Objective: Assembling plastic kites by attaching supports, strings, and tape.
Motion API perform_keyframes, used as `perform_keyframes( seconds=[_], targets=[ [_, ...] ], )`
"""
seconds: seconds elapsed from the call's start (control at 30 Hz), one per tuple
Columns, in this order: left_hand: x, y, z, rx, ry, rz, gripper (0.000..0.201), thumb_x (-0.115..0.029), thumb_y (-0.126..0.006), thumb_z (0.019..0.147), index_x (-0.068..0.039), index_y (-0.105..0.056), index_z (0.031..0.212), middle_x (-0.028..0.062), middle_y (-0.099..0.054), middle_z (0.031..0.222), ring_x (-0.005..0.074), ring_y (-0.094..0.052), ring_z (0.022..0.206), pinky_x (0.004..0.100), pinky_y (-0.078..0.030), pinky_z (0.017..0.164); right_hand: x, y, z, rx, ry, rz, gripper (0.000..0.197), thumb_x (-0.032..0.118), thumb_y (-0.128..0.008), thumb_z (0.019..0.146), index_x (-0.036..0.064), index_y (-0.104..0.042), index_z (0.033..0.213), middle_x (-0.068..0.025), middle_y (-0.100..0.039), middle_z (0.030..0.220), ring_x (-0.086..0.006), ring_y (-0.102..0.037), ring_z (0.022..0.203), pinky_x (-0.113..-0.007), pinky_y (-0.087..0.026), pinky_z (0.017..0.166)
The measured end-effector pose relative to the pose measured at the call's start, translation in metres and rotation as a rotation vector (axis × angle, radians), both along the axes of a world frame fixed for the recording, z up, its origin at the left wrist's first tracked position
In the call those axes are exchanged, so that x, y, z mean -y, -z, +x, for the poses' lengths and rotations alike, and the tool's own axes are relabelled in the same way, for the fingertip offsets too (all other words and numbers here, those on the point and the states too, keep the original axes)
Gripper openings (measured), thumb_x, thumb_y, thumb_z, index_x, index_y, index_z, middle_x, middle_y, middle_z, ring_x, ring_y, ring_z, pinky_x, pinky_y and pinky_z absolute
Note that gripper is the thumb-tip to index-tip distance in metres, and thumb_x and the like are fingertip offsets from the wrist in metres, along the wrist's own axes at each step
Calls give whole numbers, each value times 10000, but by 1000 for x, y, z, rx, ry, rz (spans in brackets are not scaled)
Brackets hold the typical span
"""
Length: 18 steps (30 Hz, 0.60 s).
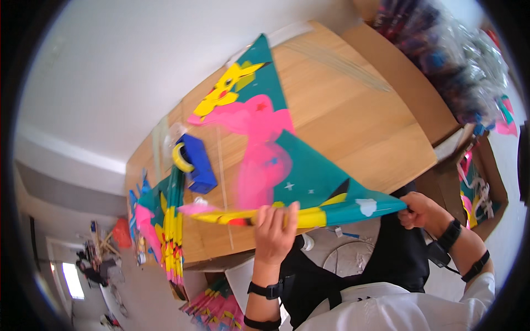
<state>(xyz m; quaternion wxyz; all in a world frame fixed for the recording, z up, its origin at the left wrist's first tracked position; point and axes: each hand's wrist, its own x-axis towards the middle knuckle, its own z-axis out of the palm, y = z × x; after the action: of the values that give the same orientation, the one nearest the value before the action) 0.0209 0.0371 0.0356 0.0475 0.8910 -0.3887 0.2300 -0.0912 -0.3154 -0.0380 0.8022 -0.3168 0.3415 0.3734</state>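
A kite (314, 171) of thin teal, pink and yellow fabric, printed with a yellow cartoon figure, spreads over the wooden table. Its near edge is folded or rolled into a narrow strip along the table's front. My left hand (274, 231) is closed over the yellow middle of that strip. At the strip's teal right end, my right hand (418, 211) pinches the pointed corner. The kite's pink middle is blurred by motion. Farther back, its other corner lies flat on the tabletop. Beyond the strip's left part stands a blue tape dispenser (200, 165) with a yellow roll.
Rolled kites (174, 237) lie bundled at the left end of the wooden table (353, 110). An open cardboard box (494, 182) with more kites stands at right, near plastic-wrapped bundles (452, 60). More folded kites (215, 306) sit below the table's front edge.
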Motion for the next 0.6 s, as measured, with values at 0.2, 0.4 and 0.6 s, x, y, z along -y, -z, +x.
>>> perform_keyframes(
  seconds=[0.2,0.4,0.6],
  targets=[
    [-47,-22,18,-856,6,-564,95,-93,-553,886,-62,-620,945,59,-533,754,152,-524,651,283,-427,601,16,-22,4,279,352,-19,539,474,-431,938,98,-462,552,-39,-408,449,-115,-345,373,-256,-284,370],
    [-198,-66,89,-1019,-479,-1293,203,14,-547,750,19,-632,934,83,-647,870,178,-632,777,285,-510,720,-2,-2,21,59,536,-120,298,278,-554,901,118,-509,654,2,-493,541,-67,-393,430,-204,-297,383],
    [-420,-141,99,486,-941,-1122,262,-21,-514,814,23,-571,1066,163,-633,966,313,-643,810,386,-534,685,-64,-10,41,116,463,-223,268,242,-544,898,109,-494,671,-10,-490,559,-79,-395,435,-214,-307,394]
  ],
)
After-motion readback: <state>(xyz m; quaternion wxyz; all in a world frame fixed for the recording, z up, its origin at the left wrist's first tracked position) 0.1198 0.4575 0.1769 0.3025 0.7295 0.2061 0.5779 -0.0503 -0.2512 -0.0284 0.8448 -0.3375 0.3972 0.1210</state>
